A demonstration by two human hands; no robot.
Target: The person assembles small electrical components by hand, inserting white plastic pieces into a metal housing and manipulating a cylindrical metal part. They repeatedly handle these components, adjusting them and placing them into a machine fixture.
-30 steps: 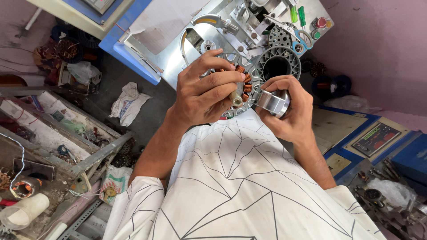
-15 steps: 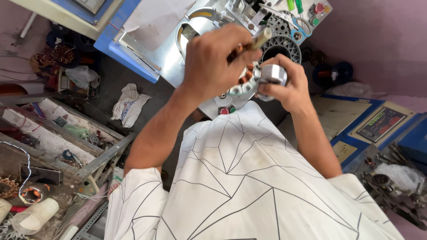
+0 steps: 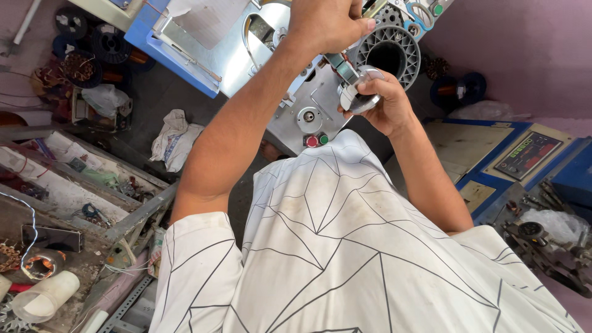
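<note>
So the left hand (image 3: 330,21) is way up near the top edge now, curled into a loose fist with the thumb laid across the front. It sat lower half a second ago, down over the wound part, and it's lifted clear since. Can't tell whether it's still pinching anything; the stick-like thing poking out of it earlier isn't visible from here.

The right hand (image 3: 382,102) hasn't really moved. Fingers wrapped around a shiny metal ring (image 3: 361,92), held tilted just in front of the slotted round stator (image 3: 388,55), which sits on the grey machine (image 3: 290,92) with a red button (image 3: 310,141) and a green button (image 3: 323,139) at its near edge. Ring and stator are right next to each other; whether they touch, no idea.

Off to the person's left there's a long metal tray (image 3: 92,185) full of small bits, wires and scraps, too jumbled to pick apart. A crumpled white rag (image 3: 176,139) lies on the floor beyond it, and spools of copper wire (image 3: 92,61) sit further back.

Left forearm stretches straight up and away, elbow low; right arm bent, elbow out to the side.
</note>
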